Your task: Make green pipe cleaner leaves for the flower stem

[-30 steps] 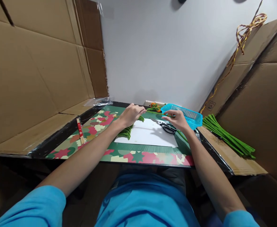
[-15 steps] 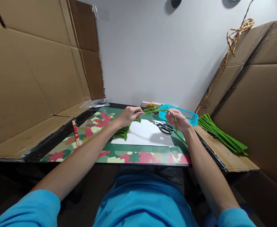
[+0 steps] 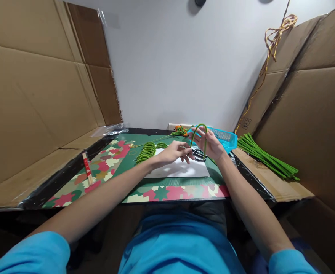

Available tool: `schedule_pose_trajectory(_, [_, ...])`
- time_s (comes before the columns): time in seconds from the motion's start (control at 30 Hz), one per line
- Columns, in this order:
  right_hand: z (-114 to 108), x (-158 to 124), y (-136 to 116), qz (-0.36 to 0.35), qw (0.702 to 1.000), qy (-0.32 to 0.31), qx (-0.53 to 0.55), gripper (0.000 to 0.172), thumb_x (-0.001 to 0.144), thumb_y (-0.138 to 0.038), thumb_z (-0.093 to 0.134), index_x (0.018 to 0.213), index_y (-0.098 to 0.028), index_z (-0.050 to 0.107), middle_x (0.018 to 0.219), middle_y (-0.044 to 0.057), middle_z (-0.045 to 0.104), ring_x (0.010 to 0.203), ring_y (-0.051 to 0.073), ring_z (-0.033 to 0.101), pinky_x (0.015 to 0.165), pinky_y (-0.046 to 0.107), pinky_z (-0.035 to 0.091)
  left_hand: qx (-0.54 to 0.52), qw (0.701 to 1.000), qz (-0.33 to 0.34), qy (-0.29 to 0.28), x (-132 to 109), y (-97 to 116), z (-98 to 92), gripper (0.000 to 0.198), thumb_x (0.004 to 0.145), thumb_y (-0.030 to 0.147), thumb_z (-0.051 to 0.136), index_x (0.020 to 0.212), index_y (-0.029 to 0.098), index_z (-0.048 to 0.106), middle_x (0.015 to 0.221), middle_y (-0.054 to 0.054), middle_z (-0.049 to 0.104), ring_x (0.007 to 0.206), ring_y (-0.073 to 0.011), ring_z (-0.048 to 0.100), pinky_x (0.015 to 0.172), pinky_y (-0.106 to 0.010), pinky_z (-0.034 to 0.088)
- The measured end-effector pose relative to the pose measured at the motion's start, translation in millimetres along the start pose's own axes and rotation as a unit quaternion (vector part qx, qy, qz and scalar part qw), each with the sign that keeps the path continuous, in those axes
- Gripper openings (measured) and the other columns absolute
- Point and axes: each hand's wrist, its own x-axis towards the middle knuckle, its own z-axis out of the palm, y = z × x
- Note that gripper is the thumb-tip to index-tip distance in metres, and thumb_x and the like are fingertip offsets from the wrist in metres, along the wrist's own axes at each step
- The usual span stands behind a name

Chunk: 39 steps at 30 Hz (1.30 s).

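A fuzzy green pipe cleaner (image 3: 199, 125) is bent into a tall arch above the paper. One leg of the arch meets the fingertips of my left hand (image 3: 177, 152), which pinch it low down. My right hand (image 3: 213, 144) has the other side against its thumb and fingers, some of them raised behind the arch. Black-handled scissors (image 3: 198, 156) lie just below, partly covered by the hands. Left of my left hand, several curved green pipe cleaners (image 3: 146, 153) lie in a row, with another curved piece (image 3: 161, 145) beside them. White paper (image 3: 170, 170) lies beneath the hands.
A blue plastic basket (image 3: 230, 144) stands behind my right hand. More straight green pipe cleaners (image 3: 267, 156) lie in a bundle at right. An orange-and-green pipe-cleaner piece (image 3: 181, 129) rests at the back. Red-wrapped chopsticks (image 3: 86, 165) lie left; cardboard walls (image 3: 36, 91) flank the table.
The pipe cleaner went from stretched between my hands to a raised arch. My left hand moved right and down toward my right hand, uncovering the row of curved pieces. The view shifted slightly.
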Motion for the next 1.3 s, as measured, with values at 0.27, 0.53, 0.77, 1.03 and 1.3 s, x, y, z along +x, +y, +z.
schedule_pose_trajectory(0.27, [-15.6,5.3,17.8,0.040,0.997,0.045,0.038,0.046,0.070,-0.047,0.097,0.101,-0.026,0.070,0.098,-0.002,0.073,0.077,0.012,0.071,0.079,0.028,0.061,-0.125,0.989,-0.065,0.053,-0.5,-18.4,32.6,0.056,0.080,0.061,0.085,0.099,0.012,0.068,0.100,-0.018,0.081,0.073,-0.0197,0.076,0.069,-0.031,0.055])
schedule_pose_trajectory(0.53, [-10.1,0.4,18.8,0.056,0.996,0.063,0.029,0.044,0.071,-0.053,0.094,0.096,-0.025,0.070,0.112,0.001,0.076,0.099,0.019,0.074,0.081,0.030,0.064,-0.094,0.992,-0.036,0.078,-0.7,-23.5,33.4,0.052,0.078,0.058,0.086,0.095,0.011,0.072,0.086,-0.008,0.074,0.063,-0.0107,0.059,0.061,-0.026,0.046])
schedule_pose_trajectory(0.77, [-10.5,-1.5,21.1,0.066,0.996,0.061,-0.015,0.047,0.069,-0.055,0.094,0.094,-0.025,0.068,0.122,0.005,0.075,0.110,0.025,0.073,0.082,0.035,0.064,-0.097,0.994,-0.027,0.043,-1.5,-27.9,31.3,0.049,0.082,0.059,0.082,0.092,0.011,0.077,0.086,-0.008,0.072,0.067,-0.0122,0.057,0.062,-0.027,0.045])
schedule_pose_trajectory(1.03, [-10.7,-4.9,21.0,0.080,0.996,0.023,-0.020,0.043,0.067,-0.040,0.098,0.097,-0.025,0.072,0.112,0.002,0.073,0.094,0.018,0.072,0.083,0.033,0.063,-0.144,0.988,-0.049,0.033,-7.8,-25.5,32.3,0.049,0.081,0.058,0.084,0.091,0.010,0.076,0.081,-0.005,0.067,0.061,-0.0095,0.055,0.059,-0.025,0.045])
schedule_pose_trajectory(1.3, [-10.9,-5.9,20.3,0.088,0.995,0.030,-0.039,0.042,0.067,-0.040,0.097,0.097,-0.025,0.072,0.114,0.004,0.073,0.092,0.019,0.070,0.086,0.037,0.062,-0.119,0.991,-0.062,0.004,-11.6,-22.1,28.0,0.051,0.078,0.055,0.088,0.102,0.011,0.079,0.097,-0.013,0.076,0.075,-0.0176,0.071,0.066,-0.029,0.056])
